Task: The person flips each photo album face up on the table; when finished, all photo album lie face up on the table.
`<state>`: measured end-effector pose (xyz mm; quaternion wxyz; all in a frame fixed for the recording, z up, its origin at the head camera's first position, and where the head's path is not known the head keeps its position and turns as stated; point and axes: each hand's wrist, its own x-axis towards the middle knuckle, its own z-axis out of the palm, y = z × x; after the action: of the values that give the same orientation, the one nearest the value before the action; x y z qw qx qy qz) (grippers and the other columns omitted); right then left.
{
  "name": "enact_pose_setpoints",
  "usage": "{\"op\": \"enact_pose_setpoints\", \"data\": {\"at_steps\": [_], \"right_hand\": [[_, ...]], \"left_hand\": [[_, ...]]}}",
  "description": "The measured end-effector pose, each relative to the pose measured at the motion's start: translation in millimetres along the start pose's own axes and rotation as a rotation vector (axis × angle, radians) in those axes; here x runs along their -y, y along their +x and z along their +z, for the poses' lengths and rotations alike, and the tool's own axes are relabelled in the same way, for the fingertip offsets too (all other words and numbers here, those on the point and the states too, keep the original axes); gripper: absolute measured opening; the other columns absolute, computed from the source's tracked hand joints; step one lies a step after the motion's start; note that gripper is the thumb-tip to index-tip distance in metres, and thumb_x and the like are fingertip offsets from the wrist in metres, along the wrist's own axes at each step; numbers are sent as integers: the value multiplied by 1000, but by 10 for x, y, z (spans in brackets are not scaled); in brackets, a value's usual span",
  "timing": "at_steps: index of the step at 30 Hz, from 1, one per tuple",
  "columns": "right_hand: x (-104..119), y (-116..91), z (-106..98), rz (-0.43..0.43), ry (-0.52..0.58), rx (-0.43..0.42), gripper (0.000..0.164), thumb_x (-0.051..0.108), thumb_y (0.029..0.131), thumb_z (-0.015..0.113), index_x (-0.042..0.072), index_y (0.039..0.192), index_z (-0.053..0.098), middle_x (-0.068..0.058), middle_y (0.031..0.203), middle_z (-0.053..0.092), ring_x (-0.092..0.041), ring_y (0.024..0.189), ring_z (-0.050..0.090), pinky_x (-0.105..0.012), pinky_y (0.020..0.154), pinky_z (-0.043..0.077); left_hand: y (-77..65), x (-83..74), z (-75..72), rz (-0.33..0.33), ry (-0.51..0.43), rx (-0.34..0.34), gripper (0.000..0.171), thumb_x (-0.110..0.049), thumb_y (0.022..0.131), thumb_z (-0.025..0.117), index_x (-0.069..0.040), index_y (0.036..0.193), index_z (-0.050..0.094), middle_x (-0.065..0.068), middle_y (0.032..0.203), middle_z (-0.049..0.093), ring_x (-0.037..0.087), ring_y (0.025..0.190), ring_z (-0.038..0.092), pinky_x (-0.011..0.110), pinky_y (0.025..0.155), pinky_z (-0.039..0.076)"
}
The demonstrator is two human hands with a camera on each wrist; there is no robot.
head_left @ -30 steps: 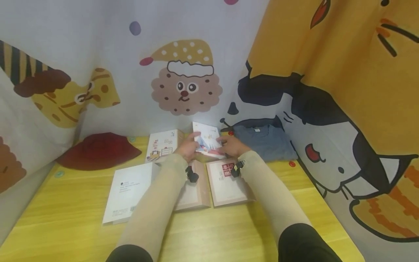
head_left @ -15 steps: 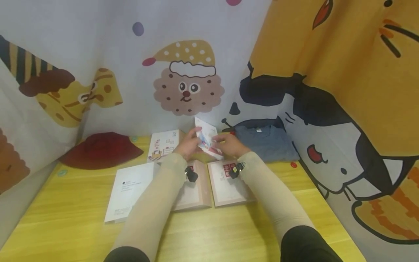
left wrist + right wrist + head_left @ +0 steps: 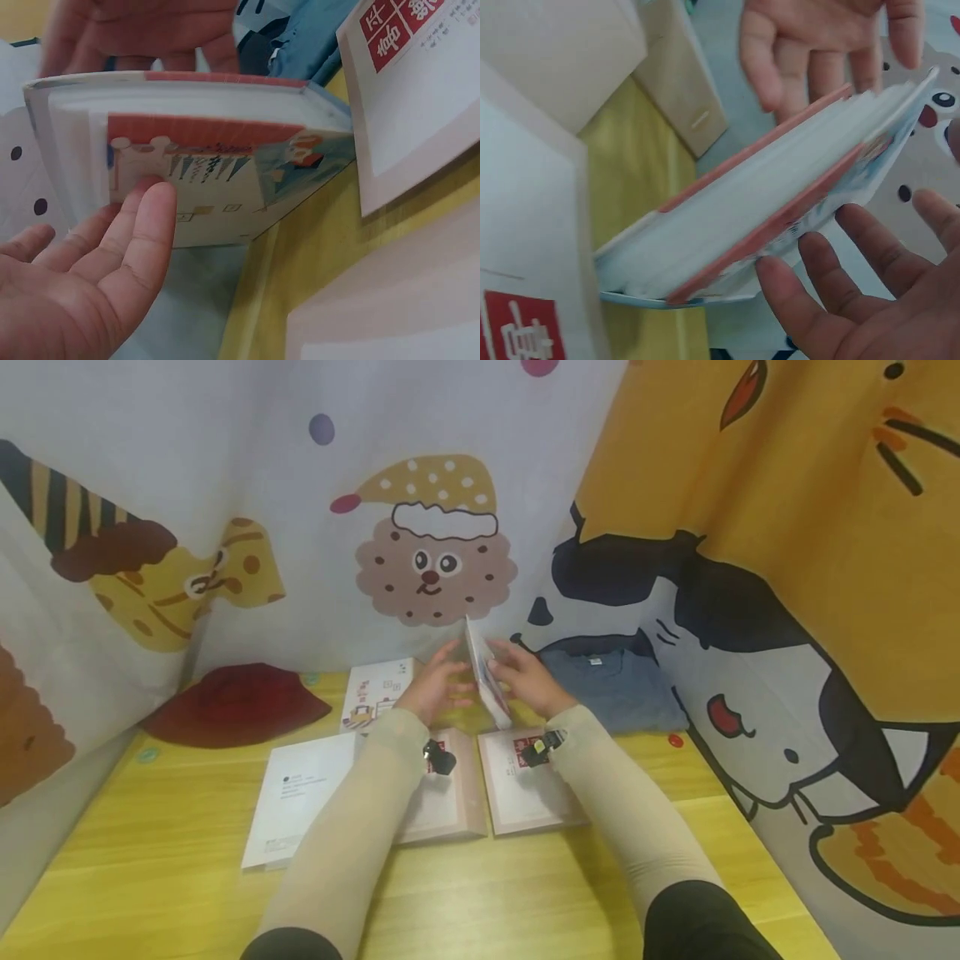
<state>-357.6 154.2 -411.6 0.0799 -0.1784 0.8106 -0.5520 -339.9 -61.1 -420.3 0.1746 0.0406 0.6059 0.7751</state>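
A picture book (image 3: 487, 685) with a red-and-blue printed cover stands upright on its edge at the back of the table, seen nearly edge-on in the head view. Its white pages (image 3: 757, 180) show between the covers, slightly fanned. My left hand (image 3: 437, 685) is on its left side, fingers extended, their tips (image 3: 154, 199) right at the printed cover. From the other side my right hand (image 3: 531, 678) has its fingers spread, the tips (image 3: 778, 276) against the opposite cover. Neither hand curls round the book.
Two pink-bordered books (image 3: 444, 806) and a white book (image 3: 300, 802) lie in front, partly under my forearms. A white book with small drawings (image 3: 375, 689) lies behind my left hand. A red hat (image 3: 236, 706) is at left, a folded blue shirt (image 3: 626, 693) at right. Curtains (image 3: 262, 427) hang behind.
The book has turned from facing me to nearly edge-on and more upright. My hands have gone from gripping its sides to extended fingers on either side.
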Motion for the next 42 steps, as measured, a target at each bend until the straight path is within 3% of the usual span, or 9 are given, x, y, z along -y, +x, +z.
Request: {"op": "enact_pose_setpoints", "data": {"at_steps": [6,10,13,19,29,32,35,39,42], "right_hand": [[115,-29,-2,-1,-32,74,72,25,103,68,31,166,33,-23,158,46,-45,137,55,-62,99,58],[153,-47,25,-30,-182,109,86,26,96,79,32,167,30,-21,162,40,-49,140,51,-61,104,55],[178,-50,70,-103,-294,110,91,20,91,83,24,167,33,-18,166,37,-49,142,49,-61,111,50],[160,-44,161,-189,-425,14,85,8,87,84,16,161,44,-14,163,45,-41,136,57,-53,108,55],[149,-74,266,-70,-518,-97,88,7,86,78,29,162,42,-19,156,45,-40,126,62,-48,95,62],[159,-96,264,-76,-521,-138,82,6,87,75,24,161,45,-18,156,48,-34,114,65,-44,86,63],[139,-89,227,-103,-504,-187,74,6,87,74,17,156,50,-18,155,51,-34,116,64,-48,95,60],[24,-48,155,-88,-447,-225,68,6,85,73,13,151,55,-17,159,50,-37,139,54,-54,119,44],[-80,-39,119,-20,-387,-231,65,4,86,70,12,149,57,-17,153,55,-37,129,61,-51,113,49]], "left_hand": [[23,50,6,25,-37,-13,66,-27,110,50,-31,169,22,12,168,38,41,140,53,58,115,48],[21,82,-5,36,-27,-6,62,-33,112,46,-26,169,23,10,169,37,42,140,53,56,115,48],[26,98,-17,45,-31,7,60,-35,113,41,-26,169,23,12,171,33,43,142,50,55,117,47],[42,108,-28,64,0,13,57,-36,114,37,-26,168,25,14,171,33,42,144,49,56,119,43],[58,132,-17,64,-29,42,53,-35,114,36,-24,166,30,17,169,36,44,149,43,62,125,32],[64,154,-13,6,-37,61,55,-35,114,39,-25,167,28,17,169,36,44,151,39,66,125,28],[75,179,-3,-72,-9,75,60,-35,114,41,-23,169,22,20,170,32,46,153,34,66,126,27],[71,214,-8,-124,74,41,63,-35,113,43,-18,169,21,23,170,30,47,155,32,60,127,30],[44,225,-44,-133,179,-11,62,-34,112,45,-18,168,25,20,170,31,47,150,40,57,125,35]]}}
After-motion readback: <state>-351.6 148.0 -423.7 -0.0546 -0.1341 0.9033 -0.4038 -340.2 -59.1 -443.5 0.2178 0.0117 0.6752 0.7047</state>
